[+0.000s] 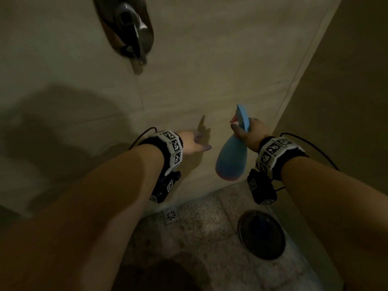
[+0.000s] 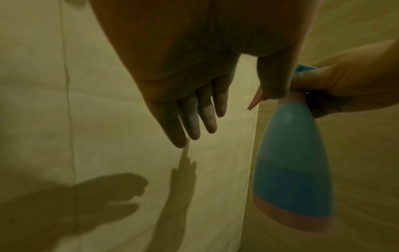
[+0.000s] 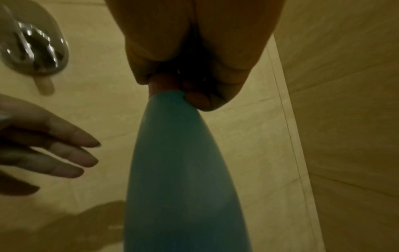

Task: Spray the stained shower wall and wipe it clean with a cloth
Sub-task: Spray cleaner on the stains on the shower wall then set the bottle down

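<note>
The right hand (image 1: 255, 134) wraps the neck of the blue spray bottle (image 1: 232, 159), held close to the shower wall (image 1: 189, 80). The left hand (image 1: 194, 141) is spread and empty. The plastic bottle looks light, rigid, possibly slippery; its narrow neck suits gripping best.

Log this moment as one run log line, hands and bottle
stage: spraying | right hand: grips blue spray bottle neck | left hand: open, empty, near shower wall | cloth: not visible
</note>
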The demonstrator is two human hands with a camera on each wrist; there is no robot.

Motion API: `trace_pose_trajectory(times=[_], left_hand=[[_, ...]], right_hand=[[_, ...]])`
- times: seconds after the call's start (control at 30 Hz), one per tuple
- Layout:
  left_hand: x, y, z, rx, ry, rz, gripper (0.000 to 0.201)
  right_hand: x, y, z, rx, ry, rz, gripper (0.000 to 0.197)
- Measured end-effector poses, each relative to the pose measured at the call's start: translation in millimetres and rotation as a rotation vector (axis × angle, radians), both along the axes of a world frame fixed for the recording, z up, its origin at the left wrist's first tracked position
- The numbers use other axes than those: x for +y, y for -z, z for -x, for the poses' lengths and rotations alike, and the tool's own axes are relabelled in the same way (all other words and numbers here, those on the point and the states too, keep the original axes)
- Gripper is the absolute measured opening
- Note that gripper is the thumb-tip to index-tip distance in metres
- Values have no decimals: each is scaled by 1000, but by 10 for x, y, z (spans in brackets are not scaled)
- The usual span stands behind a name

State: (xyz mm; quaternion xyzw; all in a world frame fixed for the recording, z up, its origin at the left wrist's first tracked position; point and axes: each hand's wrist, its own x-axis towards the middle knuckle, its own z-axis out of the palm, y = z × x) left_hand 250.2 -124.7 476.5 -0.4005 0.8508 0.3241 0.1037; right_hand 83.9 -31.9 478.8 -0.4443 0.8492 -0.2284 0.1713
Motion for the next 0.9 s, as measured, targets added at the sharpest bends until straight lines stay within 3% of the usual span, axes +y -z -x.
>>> trace_pose_trajectory(times=[0.43, 0.63, 0.7, 0.8, 0.9], left_hand=[[-208, 2419, 260, 44, -179, -144, 62], [-294, 3571, 353, 8, -177, -70, 58], [-325, 3851, 348, -24, -140, 41, 52], [-329, 4137, 287, -90, -42, 39, 54], [-345, 4362, 256, -26, -217, -47, 60]], right_hand=[[-201, 2618, 228, -44, -72, -145, 52], [-331, 3939, 302, -112, -99, -106, 52], [-378, 4293, 314, -152, -59, -98, 50], [-430, 4726, 306, -199, -1, -138, 52], [-432, 5107, 300, -225, 35, -180, 51]])
